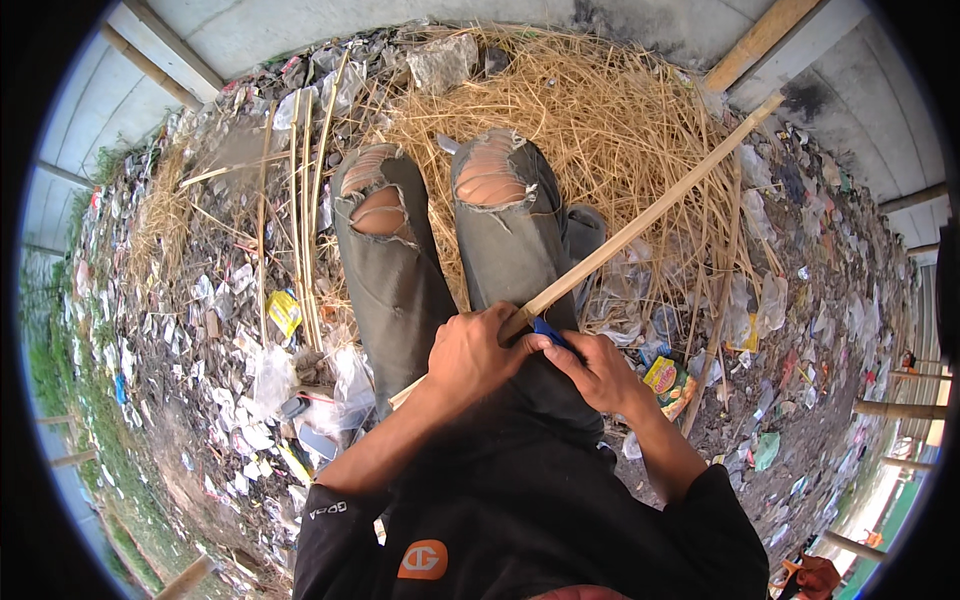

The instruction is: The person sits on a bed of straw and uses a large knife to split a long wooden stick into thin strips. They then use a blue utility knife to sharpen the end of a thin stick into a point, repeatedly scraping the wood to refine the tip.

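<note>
A long pale bamboo strip [650,214] slants across my lap, from beside my left thigh up to the far right. My left hand [475,350] is closed around it near its lower end. My right hand [598,372] grips a small blue-handled tool [549,331] right against the strip, thumb toward my left hand. Whatever working edge the tool has is hidden by the strip and my fingers. Beneath both hands are my bent legs in torn grey trousers [505,250].
Several split bamboo strips [302,220] lie on the ground to the left of my knees. A heap of straw-like shavings [610,130] spreads ahead and right. Litter covers the ground, including a yellow-green packet [670,386]. A concrete wall [330,35] and a stone block [443,64] stand beyond.
</note>
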### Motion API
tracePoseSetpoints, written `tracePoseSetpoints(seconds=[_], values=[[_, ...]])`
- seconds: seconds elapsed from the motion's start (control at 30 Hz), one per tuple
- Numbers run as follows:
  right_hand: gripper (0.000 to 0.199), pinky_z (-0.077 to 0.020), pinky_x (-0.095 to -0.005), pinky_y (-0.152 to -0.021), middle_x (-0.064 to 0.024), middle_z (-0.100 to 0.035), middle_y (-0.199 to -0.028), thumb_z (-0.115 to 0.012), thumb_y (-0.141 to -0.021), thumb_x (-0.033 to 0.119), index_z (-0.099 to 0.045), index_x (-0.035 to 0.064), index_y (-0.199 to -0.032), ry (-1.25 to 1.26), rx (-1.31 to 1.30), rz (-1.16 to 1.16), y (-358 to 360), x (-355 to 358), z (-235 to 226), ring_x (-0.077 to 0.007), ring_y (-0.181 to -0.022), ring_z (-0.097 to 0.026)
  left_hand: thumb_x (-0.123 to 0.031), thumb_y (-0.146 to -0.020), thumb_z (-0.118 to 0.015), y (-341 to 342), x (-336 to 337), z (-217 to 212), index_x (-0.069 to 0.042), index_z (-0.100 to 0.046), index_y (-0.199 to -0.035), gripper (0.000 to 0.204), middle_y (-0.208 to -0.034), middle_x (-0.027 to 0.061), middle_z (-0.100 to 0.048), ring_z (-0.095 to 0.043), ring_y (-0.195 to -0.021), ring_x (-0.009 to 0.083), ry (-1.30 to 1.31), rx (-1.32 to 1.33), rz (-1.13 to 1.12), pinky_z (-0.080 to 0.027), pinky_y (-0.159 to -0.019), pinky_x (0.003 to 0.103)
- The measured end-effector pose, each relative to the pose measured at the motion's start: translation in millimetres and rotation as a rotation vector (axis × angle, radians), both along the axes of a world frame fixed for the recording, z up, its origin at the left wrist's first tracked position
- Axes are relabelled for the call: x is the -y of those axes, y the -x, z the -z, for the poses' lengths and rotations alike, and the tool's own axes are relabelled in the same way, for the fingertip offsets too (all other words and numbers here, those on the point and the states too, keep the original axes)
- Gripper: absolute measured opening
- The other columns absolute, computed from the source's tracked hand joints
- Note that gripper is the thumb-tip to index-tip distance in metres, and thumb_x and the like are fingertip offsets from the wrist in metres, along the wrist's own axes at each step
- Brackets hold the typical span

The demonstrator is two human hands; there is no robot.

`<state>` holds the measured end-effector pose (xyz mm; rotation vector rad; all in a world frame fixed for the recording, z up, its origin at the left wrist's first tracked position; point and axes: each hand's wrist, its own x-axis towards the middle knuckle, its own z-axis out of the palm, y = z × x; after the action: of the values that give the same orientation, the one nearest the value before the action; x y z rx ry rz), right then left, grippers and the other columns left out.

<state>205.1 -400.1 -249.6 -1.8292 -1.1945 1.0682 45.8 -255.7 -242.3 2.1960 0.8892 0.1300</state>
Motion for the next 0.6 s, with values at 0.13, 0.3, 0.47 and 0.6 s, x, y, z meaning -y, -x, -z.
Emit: tracePoseSetpoints(seconds=[0.13,0.3,0.47,0.6], values=[[0.044,-0.0419,-0.0408,-0.061,-0.0214,-0.056,-0.067,-0.057,-0.102,0.038,-0.060,-0.0038,-0.090,-0.029,-0.033,0.028,4.8,-0.2,0.2,-0.0327,-0.060,-0.053,-0.048,-0.078,-0.084,0.2,-0.6,3.8,0.001,-0.071,-0.107,0.058,-0.083,0.0216,-0.073,-0.072,-0.081,0.0409,0.101,0.079,-0.039,-0.057,-0.071,0.046],[0.045,-0.0457,-0.0435,-0.061,-0.0237,-0.063,-0.072,-0.057,-0.102,0.043,-0.066,-0.0016,-0.097,-0.019,-0.025,0.012,3.8,2.7,1.7,-0.0397,-0.067,-0.064,-0.045,-0.076,-0.087,0.4,-6.1,2.0,0.003,-0.071,-0.107,0.060,-0.085,0.0239,-0.072,-0.071,-0.087,0.0420,0.209,0.098,-0.032,-0.057,-0.074,0.045],[0.044,-0.0417,-0.0409,-0.058,-0.0200,-0.055,-0.064,-0.057,-0.102,0.039,-0.060,-0.0031,-0.089,-0.040,-0.006,0.037,7.8,3.5,4.6,-0.0336,-0.056,-0.052,-0.042,-0.077,-0.087,-0.5,-3.1,7.4,0.003,-0.071,-0.108,0.057,-0.084,0.0235,-0.072,-0.071,-0.085,0.0418,0.180,0.115,-0.042,-0.057,-0.073,0.045],[0.045,-0.0428,-0.0445,-0.058,-0.0231,-0.056,-0.064,-0.056,-0.102,0.040,-0.060,-0.0023,-0.087,-0.080,0.101,0.073,13.6,1.6,7.7,-0.0426,-0.059,-0.056,-0.036,-0.079,-0.086,-1.1,0.2,14.7,0.001,-0.071,-0.108,0.049,-0.082,0.0233,-0.072,-0.071,-0.081,0.0414,0.161,0.135,-0.082,-0.057,-0.070,0.045]])
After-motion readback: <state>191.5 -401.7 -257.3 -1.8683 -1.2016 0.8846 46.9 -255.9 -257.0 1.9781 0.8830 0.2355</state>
